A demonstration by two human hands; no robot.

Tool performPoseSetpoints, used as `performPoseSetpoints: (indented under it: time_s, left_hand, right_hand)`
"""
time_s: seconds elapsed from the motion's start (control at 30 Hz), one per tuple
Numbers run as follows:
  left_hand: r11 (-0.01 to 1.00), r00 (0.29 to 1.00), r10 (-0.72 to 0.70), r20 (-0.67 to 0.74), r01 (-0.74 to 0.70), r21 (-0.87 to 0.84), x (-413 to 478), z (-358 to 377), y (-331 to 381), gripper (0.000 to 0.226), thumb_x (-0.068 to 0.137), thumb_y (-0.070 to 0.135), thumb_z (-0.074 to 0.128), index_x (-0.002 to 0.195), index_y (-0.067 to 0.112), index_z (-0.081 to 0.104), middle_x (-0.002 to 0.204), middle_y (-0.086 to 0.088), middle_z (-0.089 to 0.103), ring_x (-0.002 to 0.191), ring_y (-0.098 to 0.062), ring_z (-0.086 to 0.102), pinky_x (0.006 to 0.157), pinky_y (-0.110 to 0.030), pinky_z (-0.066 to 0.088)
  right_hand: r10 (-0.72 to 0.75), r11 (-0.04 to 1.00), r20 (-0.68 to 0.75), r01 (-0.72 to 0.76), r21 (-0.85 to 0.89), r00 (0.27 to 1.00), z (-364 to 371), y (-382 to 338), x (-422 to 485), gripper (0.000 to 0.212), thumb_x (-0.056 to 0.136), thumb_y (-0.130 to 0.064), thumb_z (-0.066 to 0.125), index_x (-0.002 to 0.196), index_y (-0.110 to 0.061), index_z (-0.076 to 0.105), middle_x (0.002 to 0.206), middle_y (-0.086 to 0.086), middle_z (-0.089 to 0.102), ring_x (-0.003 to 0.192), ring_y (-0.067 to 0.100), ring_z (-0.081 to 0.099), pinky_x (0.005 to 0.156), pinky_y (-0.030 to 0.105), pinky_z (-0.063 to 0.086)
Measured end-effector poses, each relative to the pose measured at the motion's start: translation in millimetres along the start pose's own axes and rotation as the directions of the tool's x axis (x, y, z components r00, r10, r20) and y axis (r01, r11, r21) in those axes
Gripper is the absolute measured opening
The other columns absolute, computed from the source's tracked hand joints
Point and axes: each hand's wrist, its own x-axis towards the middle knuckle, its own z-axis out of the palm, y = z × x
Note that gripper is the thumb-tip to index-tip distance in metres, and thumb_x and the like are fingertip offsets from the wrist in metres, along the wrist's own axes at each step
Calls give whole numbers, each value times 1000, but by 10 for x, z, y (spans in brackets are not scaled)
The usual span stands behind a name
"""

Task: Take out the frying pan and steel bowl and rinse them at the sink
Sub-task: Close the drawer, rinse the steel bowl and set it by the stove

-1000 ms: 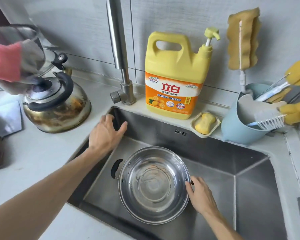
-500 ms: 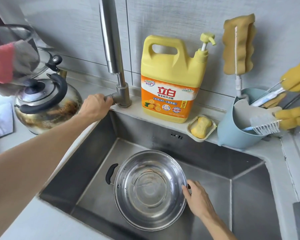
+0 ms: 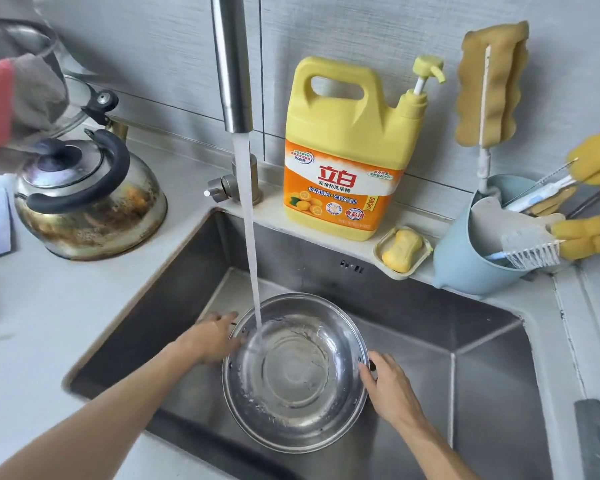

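Note:
The steel bowl [image 3: 293, 372], shiny with small black side handles, sits inside the steel sink [image 3: 482, 358]. Water streams from the tall faucet [image 3: 232, 64] onto the bowl's left inner wall. My left hand [image 3: 212, 337] grips the bowl's left rim over the handle. My right hand [image 3: 387, 389] holds the right rim at the other handle. No frying pan is in view.
A stained steel kettle [image 3: 87, 199] stands on the counter at left, with a cloth [image 3: 11, 102] above it. Behind the sink stand a yellow detergent jug [image 3: 347, 150], a soap dish [image 3: 402, 252] and a blue holder [image 3: 475, 251] with brushes and sponges.
My left hand left the faucet lever and came down to the bowl's left rim. Water now runs from the faucet into the bowl.

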Motion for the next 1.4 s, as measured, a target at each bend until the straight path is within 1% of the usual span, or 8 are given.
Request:
performPoseSetpoints:
  time_s: [0.17, 0.33, 0.5, 0.73, 0.93, 1.07, 1.27, 1.4]
  left_hand:
    - [994, 1000, 6, 13, -5, -108, 132, 155, -74, 55, 103, 36, 59, 153, 21, 41, 138, -17, 48, 102, -37, 69, 99, -39, 55]
    - [960, 999, 45, -10, -46, -278, 40, 51, -190, 34, 100, 29, 66, 131, 20, 54, 120, -18, 58, 95, -37, 72, 64, -38, 59]
    - [959, 962, 87, -258, -151, -239, -319, -248, -223, 29, 102, 36, 66, 122, 26, 49, 107, -1, 50, 95, -32, 64, 82, -39, 48]
    - [928, 880, 207, -428, -315, -199, -752, -372, -292, 39, 95, 28, 78, 97, 37, 40, 99, 12, 44, 77, -17, 57, 75, -39, 47]
    - [926, 875, 247, -416, -339, -164, -772, -259, -308, 39, 97, 24, 73, 94, 39, 37, 98, 11, 43, 74, -21, 58, 77, -43, 53]
    - [939, 909, 203, -365, -286, -191, -722, -158, -378, 29, 94, 32, 79, 100, 28, 51, 97, 11, 48, 80, -21, 61, 80, -42, 52]
    - [946, 958, 134, -252, -200, -256, -652, -74, -580, 36, 78, 40, 90, 104, 43, 65, 101, 15, 65, 91, -6, 67, 87, -34, 56]
    - [945, 970, 95, -222, -158, -285, -672, -214, -563, 21, 90, 33, 80, 99, 38, 61, 102, 10, 70, 90, -8, 68, 84, -35, 55]
  right_hand:
    - [-36, 999, -22, 35, -32, 999, -142, -181, 16, 21, 109, -38, 50, 111, -23, 65, 104, -7, 59, 86, 16, 64, 82, 40, 54]
    - [-130, 987, -111, 118, -113, 985, -319, -427, 41, 22, 109, -37, 48, 108, -19, 60, 99, -4, 51, 74, 22, 61, 68, 44, 54]
    - [-111, 993, -196, 103, -53, 974, -292, -521, 2, 17, 109, -37, 48, 102, -21, 48, 99, -5, 46, 72, 27, 59, 66, 46, 52]
    - [-111, 994, -263, 107, -29, 959, -43, -495, -244, 41, 105, -51, 39, 91, -16, 55, 87, -12, 41, 73, 17, 48, 67, 30, 37]
    - [-265, 954, -375, 185, -236, 888, -156, -462, -293, 36, 106, -42, 43, 90, -13, 57, 86, -2, 48, 71, 26, 57, 57, 36, 47]
    - [-372, 890, -372, 213, -402, 850, -363, -582, -216, 31, 106, -33, 48, 93, -11, 64, 89, 2, 55, 75, 27, 60, 56, 38, 52]
    - [-409, 845, -228, 272, -460, 884, -554, -897, 5, 19, 109, -29, 53, 104, -14, 64, 98, 1, 58, 85, 24, 56, 62, 36, 55]
    - [-307, 910, -137, 248, -333, 942, -557, -927, 40, 18, 105, -28, 59, 95, -13, 57, 92, 2, 55, 79, 26, 55, 64, 37, 46]
